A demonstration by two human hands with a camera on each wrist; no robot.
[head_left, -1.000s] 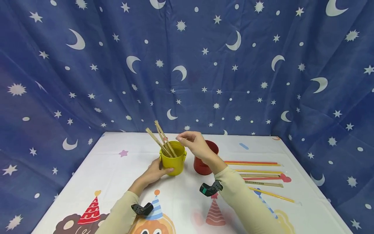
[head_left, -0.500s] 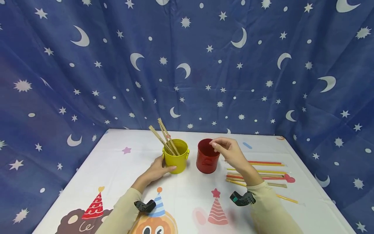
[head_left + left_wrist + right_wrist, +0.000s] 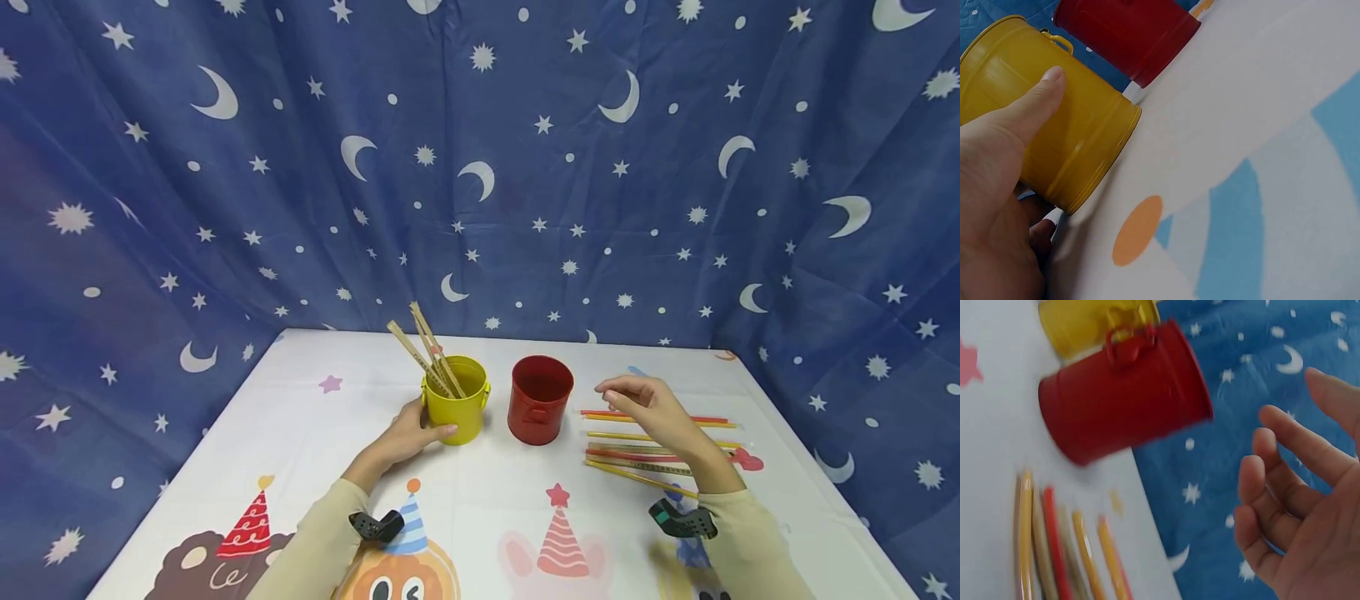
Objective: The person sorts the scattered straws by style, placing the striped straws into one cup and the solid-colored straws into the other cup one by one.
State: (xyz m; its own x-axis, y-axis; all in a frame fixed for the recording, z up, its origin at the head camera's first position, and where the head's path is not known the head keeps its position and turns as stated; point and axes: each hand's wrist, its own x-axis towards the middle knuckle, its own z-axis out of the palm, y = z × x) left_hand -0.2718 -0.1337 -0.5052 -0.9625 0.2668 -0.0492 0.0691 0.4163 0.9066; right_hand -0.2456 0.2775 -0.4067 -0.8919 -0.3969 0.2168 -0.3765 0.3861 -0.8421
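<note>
The yellow cup [image 3: 459,405] is steadied by the left hand [image 3: 405,435], thumb curled on it; the right hand [image 3: 652,410], fingers spread and empty, is held above the straws [image 3: 660,454]; they could be scattered, or the red cup [image 3: 539,400] knocked, by a careless reach.

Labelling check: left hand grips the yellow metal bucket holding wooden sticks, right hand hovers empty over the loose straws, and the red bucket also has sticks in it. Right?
One error: the red metal bucket is empty, as the head view shows. The rest holds: the left hand grips the yellow metal bucket holding the wooden sticks, and the right hand hovers empty over the loose straws.
</note>
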